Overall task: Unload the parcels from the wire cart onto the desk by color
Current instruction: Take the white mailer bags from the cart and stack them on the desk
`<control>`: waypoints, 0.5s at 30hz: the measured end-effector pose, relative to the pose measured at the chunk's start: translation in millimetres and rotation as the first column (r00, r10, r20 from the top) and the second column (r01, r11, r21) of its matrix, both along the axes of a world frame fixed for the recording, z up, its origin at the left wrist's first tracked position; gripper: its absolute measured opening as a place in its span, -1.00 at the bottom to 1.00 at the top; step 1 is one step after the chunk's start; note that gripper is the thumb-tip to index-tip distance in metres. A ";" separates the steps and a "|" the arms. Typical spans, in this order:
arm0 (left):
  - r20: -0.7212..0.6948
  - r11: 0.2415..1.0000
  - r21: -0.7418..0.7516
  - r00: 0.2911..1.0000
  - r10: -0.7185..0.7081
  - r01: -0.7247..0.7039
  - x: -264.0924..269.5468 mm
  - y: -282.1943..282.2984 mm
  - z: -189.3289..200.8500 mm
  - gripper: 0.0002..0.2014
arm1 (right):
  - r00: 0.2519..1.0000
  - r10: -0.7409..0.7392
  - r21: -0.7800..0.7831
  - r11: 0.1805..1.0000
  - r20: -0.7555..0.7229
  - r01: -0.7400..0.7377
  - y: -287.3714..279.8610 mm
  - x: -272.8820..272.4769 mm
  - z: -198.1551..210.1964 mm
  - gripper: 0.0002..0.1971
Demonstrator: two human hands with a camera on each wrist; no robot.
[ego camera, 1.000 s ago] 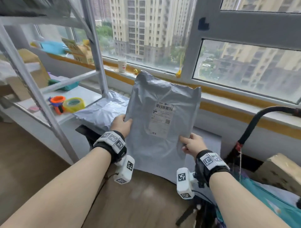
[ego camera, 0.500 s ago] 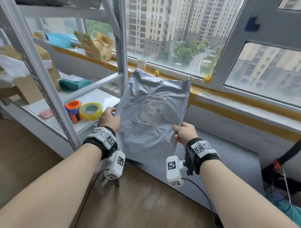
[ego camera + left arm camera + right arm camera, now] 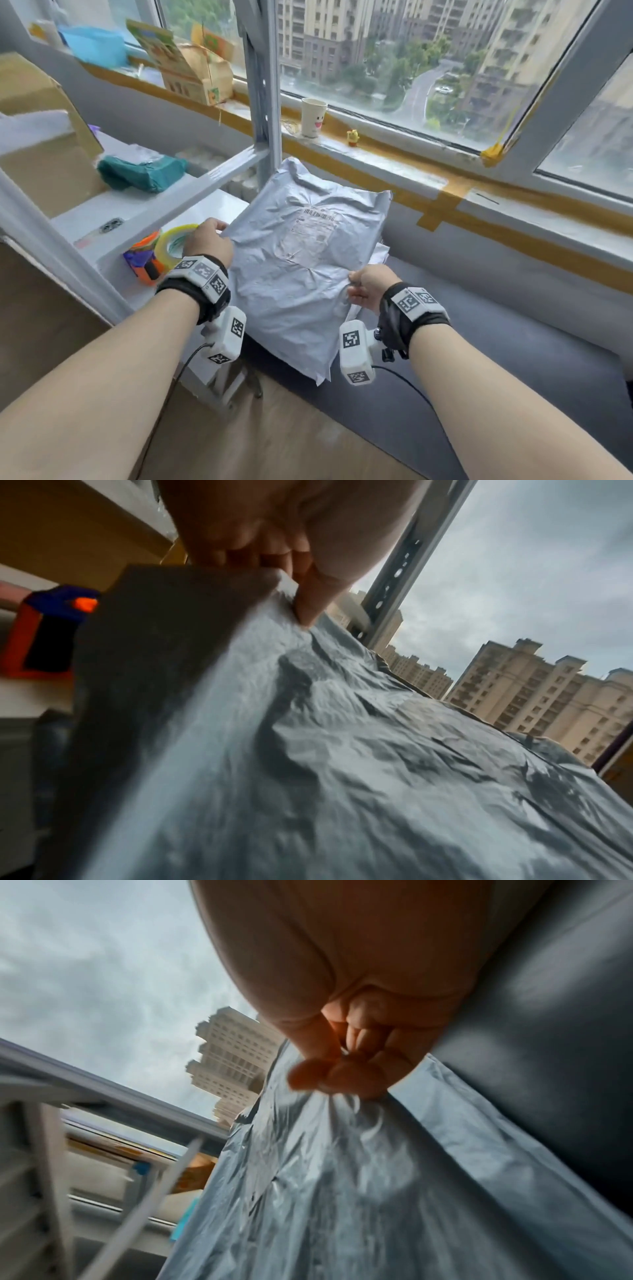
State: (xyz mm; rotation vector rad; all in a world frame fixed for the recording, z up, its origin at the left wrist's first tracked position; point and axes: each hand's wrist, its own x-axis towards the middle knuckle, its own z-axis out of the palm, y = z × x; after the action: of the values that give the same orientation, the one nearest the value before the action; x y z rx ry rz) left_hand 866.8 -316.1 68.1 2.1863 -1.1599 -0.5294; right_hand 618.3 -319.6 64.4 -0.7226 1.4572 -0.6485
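Note:
A large grey plastic parcel point(image 3: 301, 270) with a white shipping label lies tilted over the left end of the dark grey desk point(image 3: 496, 342), held between both hands. My left hand point(image 3: 209, 240) pinches its left edge, thumb on top, as the left wrist view shows on the grey parcel point(image 3: 342, 750). My right hand point(image 3: 368, 286) grips its right edge, fingers bunching the film of the grey parcel point(image 3: 342, 1177). A white edge of another parcel point(image 3: 382, 251) peeks out beneath it on the desk. The wire cart is out of view.
A grey metal shelf rack point(image 3: 263, 102) stands just left of the desk. On its white shelf sit a yellow tape roll point(image 3: 173, 240), an orange tape dispenser point(image 3: 145, 263) and a teal packet point(image 3: 142, 173). A paper cup point(image 3: 312, 117) stands on the windowsill behind.
Both hands have carried the grey parcel leftward and lowered it from upright to nearly flat over the desk's left end. The cart has left the view.

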 end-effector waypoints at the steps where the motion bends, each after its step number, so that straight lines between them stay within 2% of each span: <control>1: -0.016 0.999 0.037 1.000 -0.016 0.017 3.6 -3.4 -9.6 -0.68 | 1.000 0.018 0.044 0.999 -0.006 -0.018 -0.5 1.7 -5.7 -0.65; 5: -0.060 0.992 0.093 0.995 -0.074 0.080 13.2 -21.0 -37.6 -0.67 | 0.996 -0.062 0.133 0.989 -0.066 0.071 -4.3 6.3 -18.2 -0.78; 8: -0.024 0.984 0.122 0.992 -0.128 0.130 11.7 -39.3 -42.2 -0.65 | 0.992 -0.107 0.196 0.973 -0.067 0.118 -6.4 9.4 -19.8 -0.75; 11: 0.123 0.973 0.128 0.970 -0.210 0.194 1.1 -55.0 -38.9 -0.56 | 0.975 -0.052 0.185 0.978 -0.216 0.094 -13.2 11.2 -19.9 -0.80; 13: 0.236 0.958 0.090 0.929 -0.285 0.271 -9.1 -63.2 -31.6 -0.51 | 0.896 -0.059 0.070 0.993 -0.440 0.100 -20.4 9.2 -17.0 -0.88; 15: 0.250 0.917 0.053 0.884 -0.396 0.395 -20.0 -72.2 -24.3 -0.54 | 0.735 -0.102 -0.122 0.992 -0.670 0.027 -30.9 4.9 -17.9 -0.68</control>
State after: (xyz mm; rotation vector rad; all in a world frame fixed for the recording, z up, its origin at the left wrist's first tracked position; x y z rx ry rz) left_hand 846.8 -388.3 43.8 2.0645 -1.7686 -0.4173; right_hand 623.2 -350.6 46.5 -1.0647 2.1432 -0.5346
